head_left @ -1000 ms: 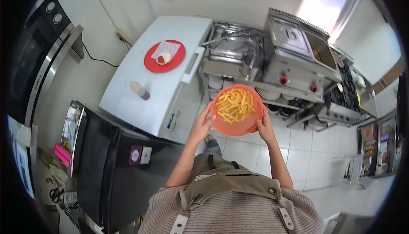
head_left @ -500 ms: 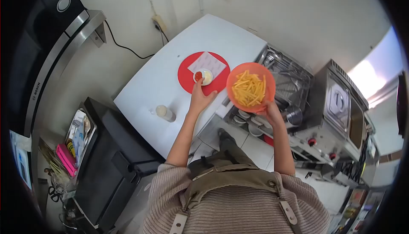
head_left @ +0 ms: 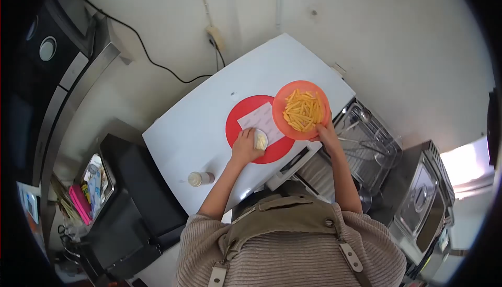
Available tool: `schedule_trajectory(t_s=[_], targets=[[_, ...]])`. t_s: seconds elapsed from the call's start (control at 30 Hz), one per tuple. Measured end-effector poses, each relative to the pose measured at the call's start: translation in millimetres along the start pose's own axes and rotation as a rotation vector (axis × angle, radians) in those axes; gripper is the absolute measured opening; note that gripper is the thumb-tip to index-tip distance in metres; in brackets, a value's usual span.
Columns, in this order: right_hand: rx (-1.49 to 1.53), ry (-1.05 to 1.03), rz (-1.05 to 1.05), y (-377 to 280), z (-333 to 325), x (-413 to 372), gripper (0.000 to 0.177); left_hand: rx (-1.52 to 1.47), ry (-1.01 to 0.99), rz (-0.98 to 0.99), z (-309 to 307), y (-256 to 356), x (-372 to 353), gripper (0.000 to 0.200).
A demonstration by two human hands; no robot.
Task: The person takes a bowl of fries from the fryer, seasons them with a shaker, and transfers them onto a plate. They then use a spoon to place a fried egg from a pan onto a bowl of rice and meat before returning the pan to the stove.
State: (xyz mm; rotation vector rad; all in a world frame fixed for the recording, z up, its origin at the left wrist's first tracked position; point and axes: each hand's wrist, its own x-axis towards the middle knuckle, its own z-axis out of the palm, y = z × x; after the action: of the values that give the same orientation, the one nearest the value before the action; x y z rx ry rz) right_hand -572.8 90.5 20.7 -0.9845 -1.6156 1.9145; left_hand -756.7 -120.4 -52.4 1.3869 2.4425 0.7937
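In my right hand [head_left: 327, 134] is the rim of an orange plate [head_left: 278, 121], which carries yellow fries [head_left: 303, 110] and is held above the white table. My left hand [head_left: 246, 147] has its fingers closed on a small round dish [head_left: 263, 136] with a pale sauce in it; the fingers cover the dish's left part. The dish is over a pale printed paper [head_left: 256, 115] on a round red mat [head_left: 234, 119]. A shaker with a pale lid [head_left: 195, 179] stands on the table, left of my left forearm.
The white table [head_left: 209, 109] has a wall behind it. Right of it are a wire rack [head_left: 366, 156] with utensils and a steel appliance [head_left: 421, 195]. A black cabinet [head_left: 138, 182] stands at the left, beside a tray holding a pink item [head_left: 79, 203]. A black cable [head_left: 151, 59] runs along the wall.
The view has shifted and I stand closer to the table. The fries plate is now over the mat's right edge. My left fingers now cover the red sauce that showed before.
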Motion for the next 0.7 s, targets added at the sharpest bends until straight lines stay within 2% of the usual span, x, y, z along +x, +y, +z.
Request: schedule_trajectory(t_s=[0.07,0.13,0.17,0.23,0.3,0.33,0.4,0.53,0.6,0.7], targets=[[-0.212,-0.037,-0.121,-6,9,21,0.068,0.018,0.040,-0.027,-1,0,-3,0.085],[-0.215,-0.087,-0.160,0,17,45,0.070,0.036,0.035,-0.058,-4,5,-7,0.087],[-0.341,-0.102,-0.331,14,17,63,0.072,0.005,0.047,-0.077,-4,7,-8,0.089],[-0.458,-0.129,-0.503,23,25,79,0.073,-0.020,0.087,-0.068,-5,10,-10,0.089],[-0.752,-0.048,-0.651,15,39,76,0.077,-0.053,0.132,-0.041,-7,20,-13,0.088],[-0.752,-0.059,-0.654,10,45,72,0.077,-0.053,0.138,-0.050,-8,23,-13,0.088],[-0.768,-0.063,-0.446,1,57,63,0.080,-0.037,0.132,-0.062,-5,27,-14,0.087],[-0.805,-0.067,-0.416,3,65,60,0.080,-0.014,0.118,-0.081,2,29,-11,0.082],[-0.890,-0.025,-0.522,9,67,61,0.082,0.004,0.110,-0.092,5,31,-12,0.077],[-0.923,-0.044,-0.478,4,71,54,0.082,0.004,0.100,-0.062,6,30,-12,0.071]])
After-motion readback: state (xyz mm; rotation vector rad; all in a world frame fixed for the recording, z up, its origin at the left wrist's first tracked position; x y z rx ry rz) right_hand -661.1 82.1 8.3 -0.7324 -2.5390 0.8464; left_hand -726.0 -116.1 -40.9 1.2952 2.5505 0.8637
